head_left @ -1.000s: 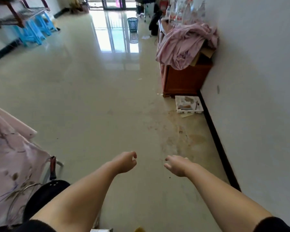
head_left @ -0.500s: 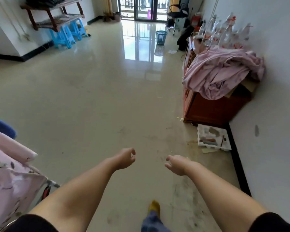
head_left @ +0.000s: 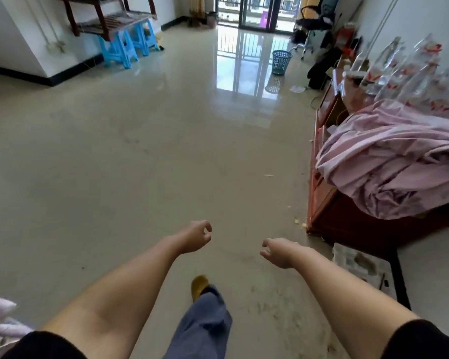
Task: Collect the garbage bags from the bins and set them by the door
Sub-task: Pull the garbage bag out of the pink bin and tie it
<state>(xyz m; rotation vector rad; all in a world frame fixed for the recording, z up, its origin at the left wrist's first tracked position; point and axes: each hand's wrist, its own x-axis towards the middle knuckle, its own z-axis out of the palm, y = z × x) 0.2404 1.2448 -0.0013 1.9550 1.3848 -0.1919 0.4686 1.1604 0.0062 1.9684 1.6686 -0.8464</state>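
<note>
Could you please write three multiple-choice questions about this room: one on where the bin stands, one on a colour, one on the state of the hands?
1. Where does the bin stand?
A. under the wooden rack
B. on the floor near the glass door
C. on the cabinet

2. What colour are the stools?
A. blue
B. red
C. white

3. What are the hands doing?
A. both carry a bag
B. the left grips a cloth
C. both hold nothing

Key: 1 B, the bin is on the shiny floor just before the glass door. 2 A, the stools under the rack are bright blue. 3 C, the left hand and right hand hang loosely curled over the floor, with nothing in them.
</note>
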